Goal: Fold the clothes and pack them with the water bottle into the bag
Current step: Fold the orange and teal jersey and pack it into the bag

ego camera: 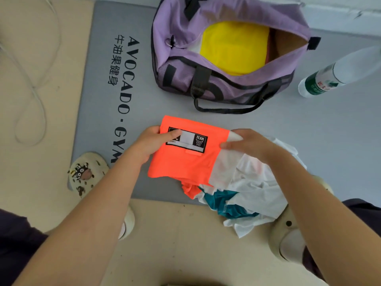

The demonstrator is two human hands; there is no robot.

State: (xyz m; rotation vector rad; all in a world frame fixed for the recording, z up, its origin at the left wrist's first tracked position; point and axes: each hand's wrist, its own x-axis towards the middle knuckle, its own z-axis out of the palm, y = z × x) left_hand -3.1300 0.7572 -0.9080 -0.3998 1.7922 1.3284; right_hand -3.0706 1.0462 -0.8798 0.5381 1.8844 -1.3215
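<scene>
On the grey mat (107, 124) laid over the beige floor, a folded orange garment (185, 162) with a black-and-white label lies in front of the person. The left hand (153, 142) grips its left edge, thumb on top over the label and fingers curled under the fabric. The right hand (249, 144) rests flat with straight fingers on the white part at the garment's right side, its grip released, pressing the cloth down. Just beside and partly under that hand sits a crumpled pile of white and teal clothes (247, 195), spilling toward the mat's near edge. Farther away on the mat stands the purple bag (185, 27), unzipped and open at the top, with a yellow folded item (235, 46) already inside. To the bag's right, apart from it, a clear water bottle (329, 77) with a green label lies on its side on the mat. A patterned slipper (87, 172) rests at the mat's left corner.
</scene>
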